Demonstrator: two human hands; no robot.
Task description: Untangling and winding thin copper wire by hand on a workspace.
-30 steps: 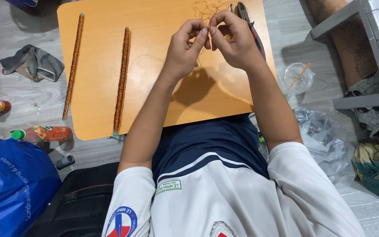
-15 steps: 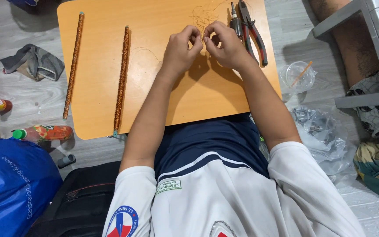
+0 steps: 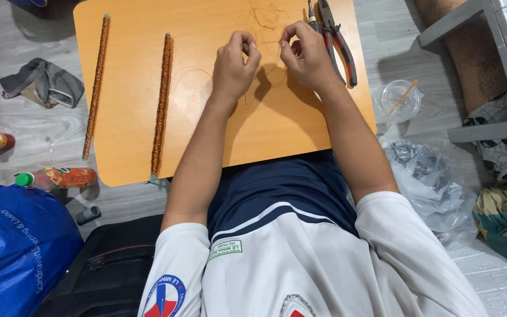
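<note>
Both hands are now lower and nearer on the orange wooden board [image 3: 136,88] than a second ago, when they were held up at its far edge. The left hand [image 3: 234,64] and the right hand [image 3: 306,56] have closed fingers, each pinching an end of a thin, hair-like copper wire [image 3: 265,42] that runs between them; the wire is so fine that the exact grip is hard to see. A loose tangle of the same wire [image 3: 268,14] lies on the board just beyond the hands. The hands have moved a little apart, so I judge the strand is being pulled straight over the board.

To the right of the right hand lie red-handled pliers [image 3: 338,41]. On the left part of the board lie two long rods wrapped in copper-coloured wire [image 3: 161,100], well apart from the hands.
</note>
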